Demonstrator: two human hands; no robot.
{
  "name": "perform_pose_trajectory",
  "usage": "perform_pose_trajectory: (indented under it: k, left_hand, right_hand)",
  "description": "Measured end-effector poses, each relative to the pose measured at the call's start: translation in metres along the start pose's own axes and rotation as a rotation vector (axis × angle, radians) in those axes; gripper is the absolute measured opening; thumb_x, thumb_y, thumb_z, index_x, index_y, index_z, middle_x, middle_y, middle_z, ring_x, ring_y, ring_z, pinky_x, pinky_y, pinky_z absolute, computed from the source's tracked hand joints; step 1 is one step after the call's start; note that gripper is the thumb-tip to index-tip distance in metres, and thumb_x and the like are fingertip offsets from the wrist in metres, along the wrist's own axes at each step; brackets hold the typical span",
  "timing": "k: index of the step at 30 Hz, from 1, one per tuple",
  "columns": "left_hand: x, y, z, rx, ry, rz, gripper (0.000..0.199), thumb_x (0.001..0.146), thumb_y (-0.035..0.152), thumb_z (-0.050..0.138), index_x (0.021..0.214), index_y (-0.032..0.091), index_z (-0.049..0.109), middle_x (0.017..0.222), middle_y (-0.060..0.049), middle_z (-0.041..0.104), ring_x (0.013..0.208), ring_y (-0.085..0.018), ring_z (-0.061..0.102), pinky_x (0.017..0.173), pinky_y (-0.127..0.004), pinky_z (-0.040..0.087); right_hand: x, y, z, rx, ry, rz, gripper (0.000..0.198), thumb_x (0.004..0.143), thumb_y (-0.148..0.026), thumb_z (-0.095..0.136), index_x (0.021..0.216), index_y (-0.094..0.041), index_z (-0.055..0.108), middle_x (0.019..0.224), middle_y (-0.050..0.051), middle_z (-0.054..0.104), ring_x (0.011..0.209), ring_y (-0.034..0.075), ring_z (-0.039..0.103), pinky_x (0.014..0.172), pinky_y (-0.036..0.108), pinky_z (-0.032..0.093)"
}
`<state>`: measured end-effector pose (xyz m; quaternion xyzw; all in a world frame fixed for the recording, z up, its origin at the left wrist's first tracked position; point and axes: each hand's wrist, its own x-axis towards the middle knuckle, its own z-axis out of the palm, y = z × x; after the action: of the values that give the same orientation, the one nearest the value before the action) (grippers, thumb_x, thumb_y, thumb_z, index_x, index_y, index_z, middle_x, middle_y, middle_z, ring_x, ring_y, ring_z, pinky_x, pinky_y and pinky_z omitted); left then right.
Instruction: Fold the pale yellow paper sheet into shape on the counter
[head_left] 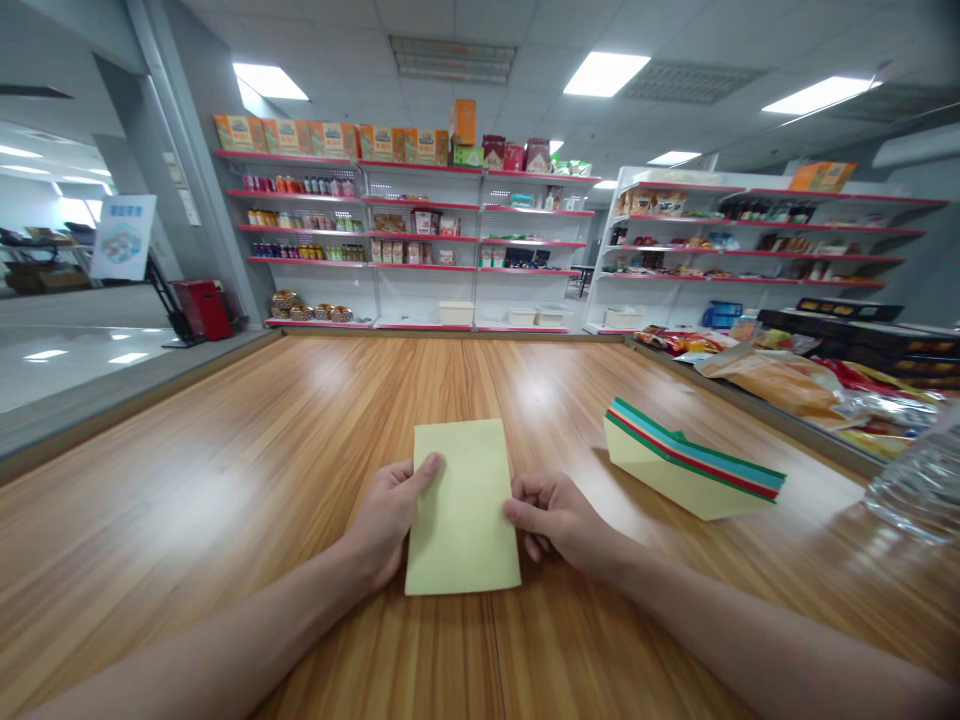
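Note:
A pale yellow sheet of paper point(463, 520) is held up over the wooden table point(330, 400), its face toward me. On its left edge, my left hand point(390, 515) is closed, with the thumb lying across the front and the fingers behind. My right hand point(555, 515) pinches the right edge between thumb and curled fingers. To the right of that hand, a folded stack of coloured paper point(694, 462) stands on its side, showing green, blue, red and cream edges with a pale yellow outer face.
A clear plastic bottle point(919, 485) is at the table's right edge. Snack bags point(795, 385) and dark boxes point(862, 335) are heaped beyond that side. Stocked white shelves point(420, 285) line the back, and a red box point(202, 308) stands on the floor at left.

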<state>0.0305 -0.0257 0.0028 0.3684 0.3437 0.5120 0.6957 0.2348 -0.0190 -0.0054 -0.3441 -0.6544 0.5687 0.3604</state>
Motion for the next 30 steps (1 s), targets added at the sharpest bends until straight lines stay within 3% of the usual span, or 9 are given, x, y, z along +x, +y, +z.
perform_pose_trajectory:
  k: [7, 12, 19, 30]
  left_hand:
    - [-0.003, -0.001, 0.005, 0.241, -0.033, 0.01, 0.036, 0.077, 0.043, 0.061, 0.077, 0.008, 0.066, 0.067, -0.011, 0.07, 0.052, -0.018, 0.064, 0.046, -0.024, 0.047]
    - [-0.004, -0.001, 0.007, 0.171, -0.022, 0.051, 0.035, 0.081, 0.043, 0.056, 0.087, 0.01, 0.066, 0.068, -0.008, 0.07, 0.052, -0.016, 0.063, 0.047, -0.024, 0.047]
    - [-0.004, 0.004, 0.003, 0.075, -0.068, -0.062, 0.038, 0.081, 0.044, 0.055, 0.086, 0.008, 0.066, 0.068, -0.01, 0.07, 0.055, -0.018, 0.065, 0.053, -0.027, 0.05]
    - [-0.005, -0.003, 0.007, 0.188, -0.05, -0.032, 0.037, 0.08, 0.047, 0.054, 0.083, 0.011, 0.063, 0.061, -0.005, 0.067, 0.05, -0.016, 0.06, 0.048, -0.025, 0.046]
  right_hand:
    - [-0.002, -0.001, 0.0, -0.044, 0.09, 0.007, 0.038, 0.082, -0.047, 0.053, 0.076, -0.011, 0.059, 0.052, -0.001, 0.054, 0.037, 0.006, 0.046, 0.033, 0.016, 0.027]
    - [-0.003, 0.002, -0.004, -0.077, 0.007, 0.039, 0.042, 0.076, -0.049, 0.058, 0.068, -0.009, 0.061, 0.048, -0.001, 0.051, 0.035, 0.005, 0.042, 0.032, 0.016, 0.025]
    - [0.001, 0.003, -0.006, -0.043, -0.049, 0.034, 0.045, 0.073, -0.052, 0.061, 0.064, -0.008, 0.064, 0.043, -0.002, 0.049, 0.033, 0.005, 0.041, 0.031, 0.017, 0.02]
    - [-0.004, 0.003, -0.003, 0.104, -0.161, -0.024, 0.041, 0.075, -0.048, 0.062, 0.065, -0.008, 0.064, 0.044, -0.001, 0.052, 0.033, 0.004, 0.041, 0.033, 0.015, 0.024]
